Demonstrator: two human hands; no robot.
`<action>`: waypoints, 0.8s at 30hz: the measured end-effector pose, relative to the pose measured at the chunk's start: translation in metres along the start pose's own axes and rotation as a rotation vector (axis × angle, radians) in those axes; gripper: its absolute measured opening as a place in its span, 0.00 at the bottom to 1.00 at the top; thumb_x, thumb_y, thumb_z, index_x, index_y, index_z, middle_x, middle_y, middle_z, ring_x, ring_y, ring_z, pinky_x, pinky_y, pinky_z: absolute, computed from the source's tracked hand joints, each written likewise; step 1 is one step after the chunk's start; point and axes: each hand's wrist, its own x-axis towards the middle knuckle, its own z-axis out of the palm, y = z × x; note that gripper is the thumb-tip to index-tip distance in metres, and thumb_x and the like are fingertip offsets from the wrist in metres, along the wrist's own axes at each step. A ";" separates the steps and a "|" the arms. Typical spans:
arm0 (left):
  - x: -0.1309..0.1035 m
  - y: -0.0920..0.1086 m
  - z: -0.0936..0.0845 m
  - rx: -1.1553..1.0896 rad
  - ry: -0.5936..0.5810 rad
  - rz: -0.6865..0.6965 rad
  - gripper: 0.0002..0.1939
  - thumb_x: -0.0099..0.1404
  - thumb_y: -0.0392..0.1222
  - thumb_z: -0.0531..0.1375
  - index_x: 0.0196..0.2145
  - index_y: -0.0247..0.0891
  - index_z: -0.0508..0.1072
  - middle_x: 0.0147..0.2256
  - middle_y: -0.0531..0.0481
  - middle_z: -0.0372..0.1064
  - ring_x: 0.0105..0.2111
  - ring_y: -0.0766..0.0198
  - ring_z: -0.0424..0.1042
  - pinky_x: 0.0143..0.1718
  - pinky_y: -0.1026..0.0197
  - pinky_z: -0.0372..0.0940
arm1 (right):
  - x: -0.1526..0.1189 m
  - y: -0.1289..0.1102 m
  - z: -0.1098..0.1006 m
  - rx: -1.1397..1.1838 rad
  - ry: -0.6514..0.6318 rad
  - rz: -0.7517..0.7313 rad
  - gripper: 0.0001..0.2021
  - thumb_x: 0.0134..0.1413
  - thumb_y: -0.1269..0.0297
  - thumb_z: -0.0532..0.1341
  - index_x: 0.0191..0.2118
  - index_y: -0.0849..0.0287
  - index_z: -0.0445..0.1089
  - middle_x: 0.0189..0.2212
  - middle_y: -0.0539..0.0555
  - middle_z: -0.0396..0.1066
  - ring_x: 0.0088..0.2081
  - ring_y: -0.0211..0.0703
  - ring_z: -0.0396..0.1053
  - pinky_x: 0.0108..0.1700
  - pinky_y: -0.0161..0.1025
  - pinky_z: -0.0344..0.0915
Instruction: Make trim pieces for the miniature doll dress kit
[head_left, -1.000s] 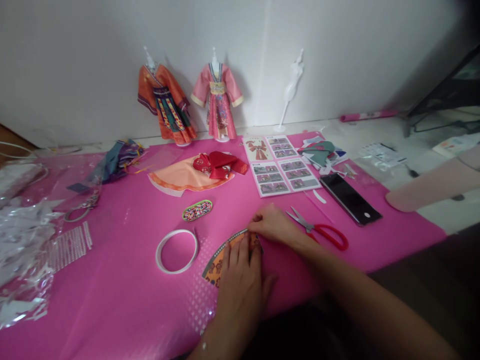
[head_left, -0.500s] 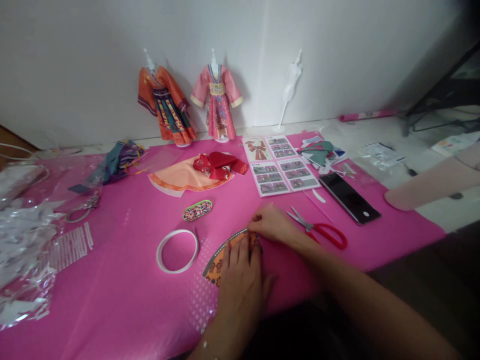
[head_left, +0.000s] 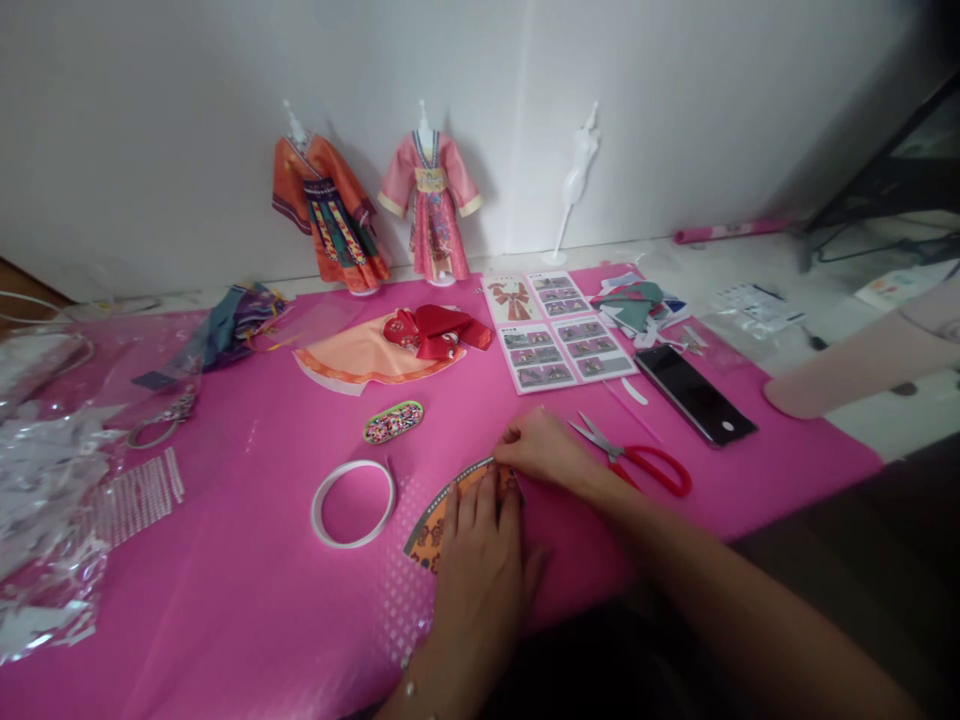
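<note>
My left hand (head_left: 481, 550) lies flat, fingers stretched out, on a fan-shaped piece of orange patterned fabric (head_left: 429, 537) with a dark dotted border along its curved edge. At the top of that curve, my right hand (head_left: 541, 445) pinches with thumb and forefinger at a thin white strip (head_left: 486, 462) on the border. Its fingertips hide the strip's end. Left of the fabric is a white roll of tape (head_left: 315, 505), and behind that a small green-rimmed tray of coloured beads (head_left: 394, 422). Red-handled scissors (head_left: 656, 465) lie partly open beside my right forearm.
A pink mat (head_left: 247, 560) covers the table. Behind are an instruction sheet (head_left: 551, 330), peach and red fabric pieces (head_left: 367, 355), two dressed doll forms (head_left: 431, 200) and a bare one (head_left: 581, 170). A phone (head_left: 694, 392) lies right; plastic bags (head_left: 52, 480) lie left.
The whole view has shifted very slightly. Both hands keep the same place on the fabric, and nothing has been taken hold of or let go.
</note>
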 end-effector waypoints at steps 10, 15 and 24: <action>0.001 0.001 -0.001 0.015 0.003 0.005 0.31 0.58 0.47 0.65 0.56 0.30 0.66 0.55 0.33 0.65 0.53 0.42 0.66 0.54 0.37 0.63 | 0.001 0.000 0.001 -0.015 0.007 -0.009 0.10 0.40 0.67 0.59 0.23 0.63 0.78 0.16 0.51 0.69 0.20 0.33 0.60 0.22 0.32 0.48; 0.001 0.000 0.000 -0.001 0.007 0.006 0.31 0.58 0.47 0.65 0.56 0.30 0.66 0.55 0.33 0.65 0.53 0.42 0.66 0.54 0.37 0.62 | 0.000 0.000 0.001 -0.025 0.016 -0.009 0.10 0.40 0.67 0.60 0.24 0.64 0.78 0.17 0.52 0.71 0.21 0.34 0.61 0.22 0.32 0.49; 0.001 0.000 -0.001 0.003 -0.005 0.004 0.31 0.59 0.48 0.65 0.56 0.29 0.66 0.55 0.32 0.64 0.53 0.42 0.65 0.56 0.36 0.60 | -0.004 -0.005 -0.002 -0.045 0.011 0.018 0.10 0.39 0.67 0.60 0.24 0.63 0.78 0.17 0.52 0.72 0.20 0.33 0.60 0.22 0.33 0.48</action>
